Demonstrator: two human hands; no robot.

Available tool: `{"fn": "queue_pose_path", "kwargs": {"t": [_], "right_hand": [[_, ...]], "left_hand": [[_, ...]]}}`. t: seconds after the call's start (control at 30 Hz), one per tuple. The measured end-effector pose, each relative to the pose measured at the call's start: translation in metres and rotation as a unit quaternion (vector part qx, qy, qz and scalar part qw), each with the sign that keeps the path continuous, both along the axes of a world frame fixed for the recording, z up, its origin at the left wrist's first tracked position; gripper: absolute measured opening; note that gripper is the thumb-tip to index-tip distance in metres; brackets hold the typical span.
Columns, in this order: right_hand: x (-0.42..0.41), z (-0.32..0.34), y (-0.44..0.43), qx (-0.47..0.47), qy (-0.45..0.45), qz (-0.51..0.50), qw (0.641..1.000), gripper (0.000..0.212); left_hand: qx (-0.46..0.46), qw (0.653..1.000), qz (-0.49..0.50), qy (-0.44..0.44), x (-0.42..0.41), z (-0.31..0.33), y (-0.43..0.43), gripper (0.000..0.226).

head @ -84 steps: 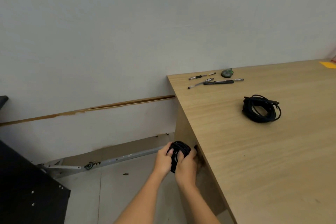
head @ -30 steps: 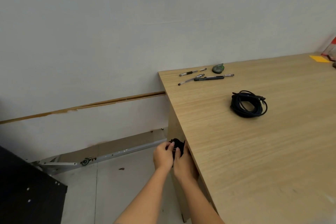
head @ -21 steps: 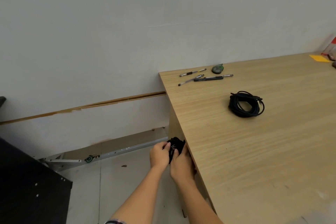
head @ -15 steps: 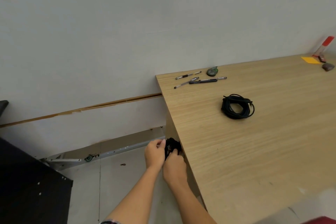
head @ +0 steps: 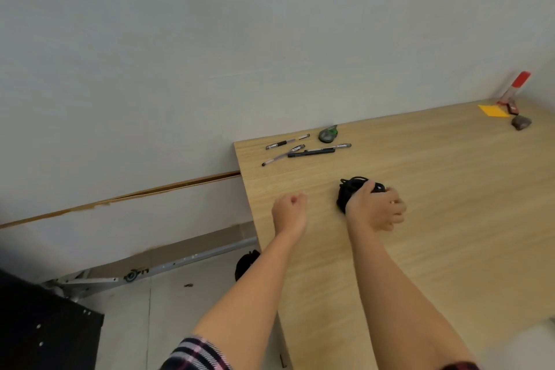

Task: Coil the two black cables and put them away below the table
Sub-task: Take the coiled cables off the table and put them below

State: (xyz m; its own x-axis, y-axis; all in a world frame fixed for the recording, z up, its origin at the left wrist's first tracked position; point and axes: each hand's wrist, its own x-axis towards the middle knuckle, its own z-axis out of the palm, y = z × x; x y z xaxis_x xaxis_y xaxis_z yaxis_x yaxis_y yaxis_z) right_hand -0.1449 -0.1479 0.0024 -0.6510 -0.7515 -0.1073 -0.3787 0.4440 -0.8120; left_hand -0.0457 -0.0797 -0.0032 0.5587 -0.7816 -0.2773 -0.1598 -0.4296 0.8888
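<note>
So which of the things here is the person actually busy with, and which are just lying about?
Part of the job:
- coiled black cable on the table, under the right hand
- second black coil below the table edge
- left hand, a loose fist holding nothing

Lying about:
- pens
- green tape dispenser
- yellow note

One coiled black cable (head: 351,189) lies on the wooden table (head: 435,189) near its left edge, partly covered by a hand, while what looks like the second black coil (head: 244,263) sits low beside that edge, below the tabletop.
</note>
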Motion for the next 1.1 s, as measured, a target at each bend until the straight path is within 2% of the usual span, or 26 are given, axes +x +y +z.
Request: {"fn": "queue_pose_path", "kwargs": {"t": [0.17,0.23,0.4,0.47,0.53,0.67,0.83,0.9,1.0,1.1], "right_hand": [[-0.03,-0.01,-0.052,0.105,-0.037,0.063,0.992,0.065],[-0.031,-0.018,-0.061,0.118,-0.054,0.092,0.987,0.063],[-0.033,-0.032,-0.063,0.116,0.023,0.147,0.982,0.05],[-0.035,-0.039,-0.059,0.131,0.05,0.175,0.975,0.052],[-0.037,-0.048,-0.054,0.148,0.09,0.193,0.966,0.057],[-0.039,-0.056,-0.048,0.136,0.104,0.196,0.965,0.054],[-0.042,-0.056,-0.051,0.144,0.047,0.182,0.972,0.047],[-0.043,-0.056,-0.047,0.142,0.046,0.183,0.972,0.044],[-0.042,-0.057,-0.038,0.125,0.053,0.182,0.974,0.043],[-0.042,-0.057,-0.031,0.105,0.033,0.172,0.979,0.043]], "left_hand": [[0.114,0.988,-0.02,0.097,-0.036,0.007,-0.051,0.059],[0.128,0.986,-0.033,0.105,-0.05,0.002,-0.066,0.061],[0.136,0.986,-0.043,0.082,-0.069,-0.008,-0.092,0.065],[0.157,0.985,-0.071,0.028,-0.074,-0.011,-0.098,0.057],[0.182,0.98,-0.078,-0.027,-0.077,-0.017,-0.101,0.04],[0.166,0.982,-0.071,-0.051,-0.077,-0.023,-0.099,0.027],[0.134,0.987,-0.038,0.085,-0.075,-0.018,-0.093,0.031],[0.138,0.982,-0.038,0.127,-0.075,-0.018,-0.091,0.024],[0.146,0.975,-0.025,0.169,-0.072,-0.017,-0.085,0.015],[0.135,0.977,-0.026,0.161,-0.075,-0.019,-0.077,0.026]]}}
